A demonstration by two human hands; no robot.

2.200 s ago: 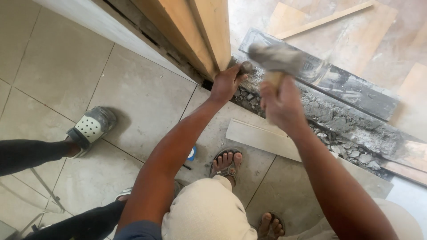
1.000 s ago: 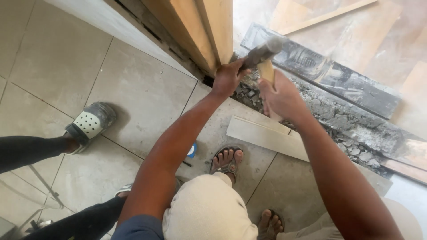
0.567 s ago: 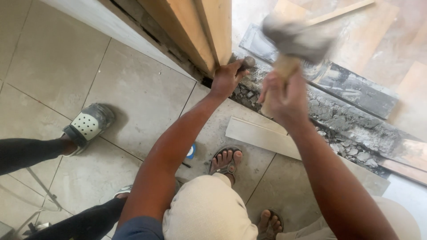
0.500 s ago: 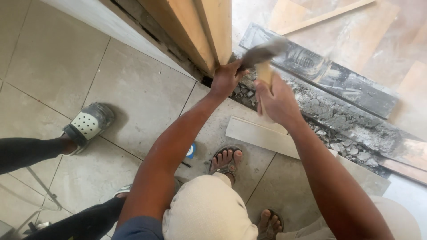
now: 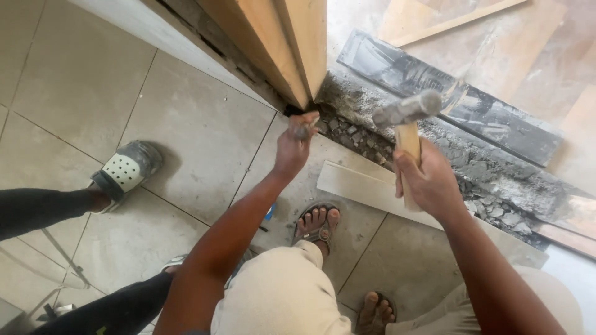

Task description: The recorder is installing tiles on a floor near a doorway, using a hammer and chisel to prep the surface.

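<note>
The hammer is lifted above the broken strip of floor, its grey metal head blurred and its pale wooden handle running down into the right hand. That grip is fully closed around the lower part of the handle. To the left and a little lower, the left hand is closed around a chisel, of which only a short dark end shows above the fingers; its tip is hidden, down at the foot of the wooden door frame. Hammer head and chisel are apart, with rubble between and below them.

The rubble fills a rough trench that runs from the door frame toward the right, between the grey floor tiles and a dark slab beyond. A pale strip of tile lies loose on the floor just beside the trench, under the right hand.

Nearer the camera, the person's knee in light trousers and a foot in a sandal rest on the tiles; a second foot shows at the bottom edge. At the left, another person's dark-trousered leg ends in a white perforated clog.
</note>
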